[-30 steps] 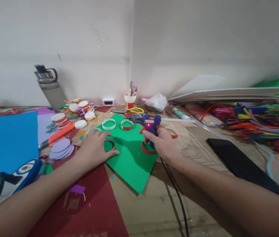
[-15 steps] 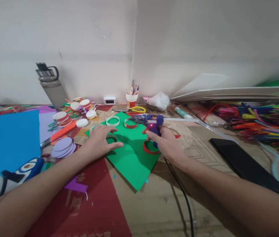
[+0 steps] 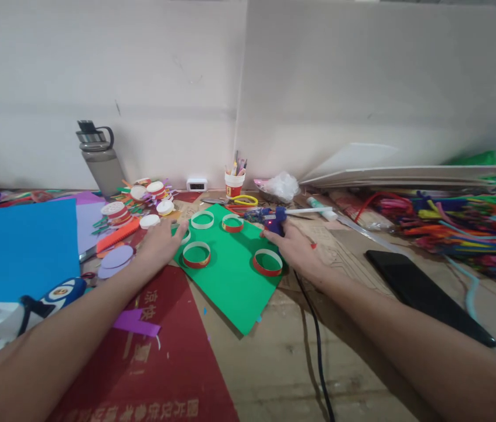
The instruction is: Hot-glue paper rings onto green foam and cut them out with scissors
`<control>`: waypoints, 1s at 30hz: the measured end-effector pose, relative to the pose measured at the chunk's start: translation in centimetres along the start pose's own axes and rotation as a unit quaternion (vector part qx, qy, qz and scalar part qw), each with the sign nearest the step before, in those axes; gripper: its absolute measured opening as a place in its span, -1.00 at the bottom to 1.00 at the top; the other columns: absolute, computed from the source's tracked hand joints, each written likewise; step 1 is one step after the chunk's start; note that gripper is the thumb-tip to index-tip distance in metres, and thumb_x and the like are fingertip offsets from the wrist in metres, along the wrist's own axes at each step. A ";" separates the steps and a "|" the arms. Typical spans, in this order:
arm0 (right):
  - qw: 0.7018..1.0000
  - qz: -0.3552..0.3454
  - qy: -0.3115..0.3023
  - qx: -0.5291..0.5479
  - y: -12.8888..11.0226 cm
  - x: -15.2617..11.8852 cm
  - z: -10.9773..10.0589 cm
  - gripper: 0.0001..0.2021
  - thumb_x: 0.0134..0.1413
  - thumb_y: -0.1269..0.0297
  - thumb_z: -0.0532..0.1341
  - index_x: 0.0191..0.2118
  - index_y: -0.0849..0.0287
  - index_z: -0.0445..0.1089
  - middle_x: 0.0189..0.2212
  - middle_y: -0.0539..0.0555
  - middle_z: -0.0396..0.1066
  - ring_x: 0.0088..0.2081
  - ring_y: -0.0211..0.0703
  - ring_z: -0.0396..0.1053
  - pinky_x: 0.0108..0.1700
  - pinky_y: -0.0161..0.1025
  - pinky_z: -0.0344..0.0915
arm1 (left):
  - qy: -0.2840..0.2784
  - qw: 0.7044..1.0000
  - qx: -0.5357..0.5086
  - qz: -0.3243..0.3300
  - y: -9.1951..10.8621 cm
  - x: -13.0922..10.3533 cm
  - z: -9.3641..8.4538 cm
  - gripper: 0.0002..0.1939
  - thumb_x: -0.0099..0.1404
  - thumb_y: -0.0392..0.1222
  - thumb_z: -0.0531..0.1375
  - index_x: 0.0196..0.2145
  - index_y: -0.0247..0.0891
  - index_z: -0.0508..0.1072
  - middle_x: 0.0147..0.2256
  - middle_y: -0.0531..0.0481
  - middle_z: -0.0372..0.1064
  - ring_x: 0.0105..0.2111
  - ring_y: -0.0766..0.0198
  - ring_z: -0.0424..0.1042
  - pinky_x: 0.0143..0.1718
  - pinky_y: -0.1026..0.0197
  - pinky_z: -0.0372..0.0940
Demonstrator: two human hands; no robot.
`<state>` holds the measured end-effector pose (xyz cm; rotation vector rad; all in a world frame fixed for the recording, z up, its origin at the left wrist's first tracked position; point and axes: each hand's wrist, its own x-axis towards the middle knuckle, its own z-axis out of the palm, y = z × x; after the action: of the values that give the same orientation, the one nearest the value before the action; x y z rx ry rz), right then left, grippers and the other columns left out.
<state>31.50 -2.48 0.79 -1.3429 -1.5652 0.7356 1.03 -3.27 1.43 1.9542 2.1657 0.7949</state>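
A green sheet (image 3: 234, 287) lies diagonally on the table, with several red-and-white paper rings standing on it. One ring (image 3: 196, 256) is at its left side, another (image 3: 267, 263) near its right corner. My left hand (image 3: 164, 239) is over the sheet's left corner beside a partly covered ring; its fingers are hard to make out, and whether they touch that ring is unclear. My right hand (image 3: 294, 246) is wrapped round the blue glue gun (image 3: 275, 218), whose red light is lit and whose nozzle points left. A white glue stick (image 3: 313, 210) sticks out behind the gun.
Left are a blue sheet (image 3: 19, 246), purple discs (image 3: 116, 258), an orange cutter (image 3: 118, 234) and a bottle (image 3: 102, 167). A pen cup (image 3: 234, 183) and scissors (image 3: 243, 200) stand or lie behind. Right are a phone (image 3: 427, 296) and pipe cleaners (image 3: 471, 223).
My left hand has moved left, off the front left ring, which now shows fully. The glue gun, still in my right hand, has shifted slightly. The camera view has shifted a little.
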 end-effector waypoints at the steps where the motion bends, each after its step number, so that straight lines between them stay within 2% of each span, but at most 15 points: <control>1: 1.000 0.008 0.007 -0.006 0.0 -0.2 0.0 -0.77 -0.07 0.16 0.33 -0.25 0.10 0.44 -0.24 0.14 0.54 -0.16 0.08 0.43 -0.15 -0.09 0.28 | -0.004 1.000 -0.010 -0.001 0.1 0.0 -0.1 -0.40 0.34 0.23 -0.08 -0.04 -0.31 0.44 -0.04 -0.28 0.47 0.00 -0.08 0.42 0.00 -0.03 0.27; 5: 0.999 0.032 0.005 -0.010 -0.8 -1.4 -0.8 -0.81 -0.08 0.14 0.33 -0.34 0.10 0.44 -0.34 0.12 0.54 -0.25 0.05 0.45 -0.21 -0.11 0.28 | -0.016 0.999 -0.034 0.004 0.2 0.6 -0.1 -0.39 0.38 0.23 -0.17 -0.03 -0.29 0.41 -0.05 -0.26 0.46 -0.03 -0.06 0.44 -0.04 -0.02 0.29; 8: 0.998 0.052 -0.023 0.008 -1.4 -2.9 -1.6 -0.83 0.00 0.13 0.26 -0.36 0.12 0.42 -0.41 0.10 0.54 -0.32 0.02 0.46 -0.24 -0.10 0.28 | -0.018 0.997 -0.062 0.047 0.0 1.8 0.5 -0.41 0.40 0.19 -0.18 -0.04 -0.31 0.40 -0.04 -0.25 0.45 -0.02 -0.01 0.42 0.00 0.01 0.27; 10: 0.998 0.056 -0.036 0.015 -1.7 -4.1 -2.2 -0.83 -0.02 0.12 0.27 -0.42 0.11 0.41 -0.43 0.09 0.54 -0.34 -0.01 0.45 -0.29 -0.13 0.28 | -0.027 0.993 -0.084 0.078 -0.2 2.8 1.0 -0.44 0.41 0.17 -0.17 -0.07 -0.30 0.40 -0.04 -0.23 0.45 -0.02 0.03 0.42 0.03 0.03 0.27; 12: 0.995 0.090 -0.039 0.028 -1.9 -5.3 -2.6 -0.78 -0.06 0.07 0.29 -0.37 0.10 0.42 -0.46 0.07 0.53 -0.40 0.01 0.43 -0.41 -0.15 0.24 | -0.042 0.988 -0.109 0.097 -0.4 3.5 1.4 -0.44 0.41 0.16 -0.17 -0.06 -0.30 0.41 -0.01 -0.20 0.45 0.01 0.08 0.41 0.07 0.07 0.26; 15: 0.991 0.108 -0.044 0.060 -2.4 -6.8 -3.1 -0.71 -0.08 0.04 0.30 -0.27 0.10 0.43 -0.42 0.08 0.54 -0.37 0.03 0.45 -0.39 -0.13 0.26 | -0.076 0.980 -0.142 0.114 -0.4 3.7 0.9 -0.39 0.41 0.18 -0.18 0.02 -0.29 0.42 0.09 -0.15 0.40 0.10 0.11 0.36 0.13 0.12 0.22; 17: 0.991 0.101 -0.042 0.072 -3.1 -7.3 -3.5 -0.71 -0.08 0.04 0.30 -0.27 0.11 0.43 -0.38 0.10 0.55 -0.32 0.03 0.46 -0.35 -0.13 0.28 | -0.092 0.974 -0.142 0.152 -0.1 3.4 0.1 -0.39 0.38 0.21 -0.13 0.04 -0.27 0.43 0.12 -0.13 0.38 0.13 0.09 0.31 0.17 0.10 0.18; 19: 0.992 0.088 -0.039 0.076 -4.1 -7.1 -3.8 -0.69 -0.05 0.06 0.29 -0.20 0.12 0.44 -0.32 0.11 0.54 -0.30 0.00 0.47 -0.37 -0.17 0.28 | -0.097 0.967 -0.125 0.202 0.3 2.9 -0.9 -0.44 0.34 0.21 -0.03 0.00 -0.25 0.47 0.08 -0.12 0.41 0.12 0.06 0.31 0.18 0.06 0.16; 21: 0.995 0.076 -0.027 0.060 -5.4 -6.2 -3.8 -0.74 -0.02 0.06 0.26 -0.29 0.14 0.44 -0.42 0.11 0.52 -0.37 -0.05 0.44 -0.42 -0.19 0.26 | -0.112 0.963 -0.117 0.214 0.6 2.5 -1.5 -0.49 0.30 0.20 0.04 -0.04 -0.22 0.50 0.02 -0.10 0.45 0.06 0.05 0.35 0.14 0.04 0.19; 23: 0.998 0.029 -0.027 0.055 -6.7 -4.9 -3.3 -0.77 0.00 0.08 0.26 -0.42 0.16 0.39 -0.50 0.09 0.47 -0.42 -0.11 0.41 -0.40 -0.20 0.27 | -0.136 0.959 -0.114 0.220 0.8 2.1 -1.7 -0.51 0.29 0.19 0.06 -0.06 -0.20 0.51 -0.03 -0.08 0.48 0.00 0.06 0.39 0.08 0.06 0.24; 27: 0.985 -0.036 -0.036 0.165 -8.6 -2.5 -1.0 -0.82 0.04 0.15 0.25 -0.30 0.13 0.35 -0.54 -0.02 0.40 -0.52 -0.19 0.36 -0.44 -0.23 0.29 | -0.142 0.958 -0.091 0.231 0.4 1.3 -1.1 -0.54 0.31 0.17 0.05 -0.11 -0.21 0.53 -0.06 -0.08 0.49 -0.06 0.10 0.42 0.05 0.08 0.26; 30: 0.976 -0.043 -0.048 0.206 -8.1 -2.1 0.8 -0.83 0.07 0.16 0.24 -0.27 0.12 0.34 -0.53 -0.05 0.40 -0.54 -0.23 0.34 -0.45 -0.25 0.29 | -0.134 0.962 -0.082 0.222 0.2 0.7 -0.7 -0.56 0.33 0.13 0.03 -0.10 -0.19 0.52 -0.05 -0.08 0.50 -0.06 0.10 0.43 0.04 0.07 0.27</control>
<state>27.31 -6.24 7.04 -0.9405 -1.4352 1.0196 0.77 -2.81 2.33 2.3296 1.4832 0.6845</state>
